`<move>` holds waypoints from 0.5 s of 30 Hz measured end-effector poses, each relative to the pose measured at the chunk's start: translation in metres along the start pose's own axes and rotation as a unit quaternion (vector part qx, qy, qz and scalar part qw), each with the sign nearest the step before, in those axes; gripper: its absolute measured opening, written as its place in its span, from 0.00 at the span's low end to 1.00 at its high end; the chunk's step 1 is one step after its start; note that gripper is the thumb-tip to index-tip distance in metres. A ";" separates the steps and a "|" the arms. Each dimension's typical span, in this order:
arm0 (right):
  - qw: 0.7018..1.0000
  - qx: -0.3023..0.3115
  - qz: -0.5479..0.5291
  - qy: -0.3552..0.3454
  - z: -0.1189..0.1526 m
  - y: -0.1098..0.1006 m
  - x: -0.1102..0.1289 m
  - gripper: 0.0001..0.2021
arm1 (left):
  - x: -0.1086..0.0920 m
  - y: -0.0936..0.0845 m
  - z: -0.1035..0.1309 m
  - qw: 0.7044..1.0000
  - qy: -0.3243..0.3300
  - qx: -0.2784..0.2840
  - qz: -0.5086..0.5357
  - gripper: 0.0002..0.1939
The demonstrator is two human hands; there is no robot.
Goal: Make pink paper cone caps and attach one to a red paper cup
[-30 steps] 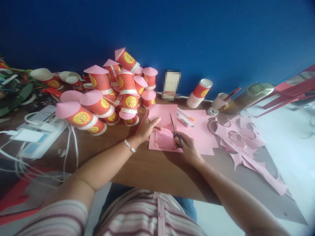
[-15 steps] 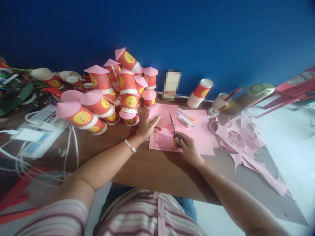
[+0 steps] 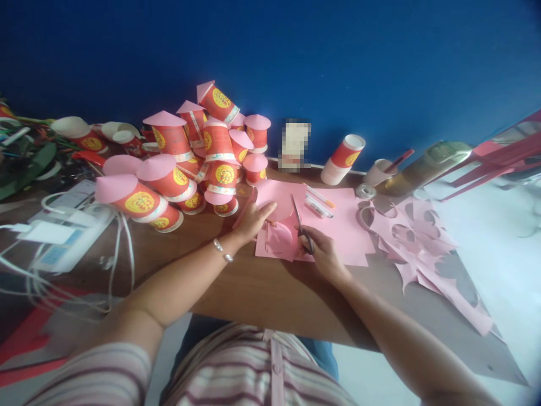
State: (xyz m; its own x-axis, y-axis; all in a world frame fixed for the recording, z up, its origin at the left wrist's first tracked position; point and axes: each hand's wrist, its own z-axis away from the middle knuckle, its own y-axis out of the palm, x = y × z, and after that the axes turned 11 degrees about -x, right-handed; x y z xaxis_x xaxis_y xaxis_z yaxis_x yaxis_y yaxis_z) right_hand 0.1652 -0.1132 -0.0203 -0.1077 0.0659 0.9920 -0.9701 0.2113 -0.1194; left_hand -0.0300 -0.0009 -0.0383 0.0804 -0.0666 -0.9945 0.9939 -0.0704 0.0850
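Observation:
My left hand (image 3: 255, 220) is closed on a piece of pink paper (image 3: 281, 197), thumb on top and fingers mostly hidden beneath. A curved cut edge shows on the paper near the thumb. My right hand (image 3: 323, 251) grips dark-handled scissors (image 3: 297, 211), their blades pointing away from me beside the held paper. Under both hands lie larger pink sheets (image 3: 346, 237) on the brown table. A couple of pens or markers (image 3: 318, 206) rest on those sheets, just beyond the scissors.
Red paper cups with pink cone tops (image 3: 167, 135) are piled at the left. Nearby are a white power strip (image 3: 63, 237) and cables. Pink paper scraps (image 3: 422, 242) cover the right side. Stacked cups (image 3: 343, 159), a tape roll (image 3: 366, 192) and a bottle-like container (image 3: 426, 163) stand by the blue wall.
The pink paper in my left hand has shifted and turned slightly at the scissors. Both hands stay in nearly the same place.

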 end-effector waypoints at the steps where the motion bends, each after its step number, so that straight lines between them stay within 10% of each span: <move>1: 1.000 0.002 -0.003 0.001 0.000 0.000 0.000 0.25 | 0.000 -0.001 0.000 1.000 0.001 -0.004 -0.002 0.23; 15: 1.000 0.006 -0.020 -0.003 0.001 0.000 0.000 0.23 | -0.009 -0.001 -0.001 0.998 0.028 -0.053 0.003 0.19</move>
State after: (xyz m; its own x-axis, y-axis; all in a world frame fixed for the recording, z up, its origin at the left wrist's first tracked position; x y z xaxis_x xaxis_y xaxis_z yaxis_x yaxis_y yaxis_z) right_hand 0.1653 -0.1138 -0.0201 -0.0707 0.0525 0.9961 -0.9762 0.2015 -0.0800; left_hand -0.0314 0.0010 -0.0294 0.0871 -0.0108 -0.9961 0.9956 0.0352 0.0867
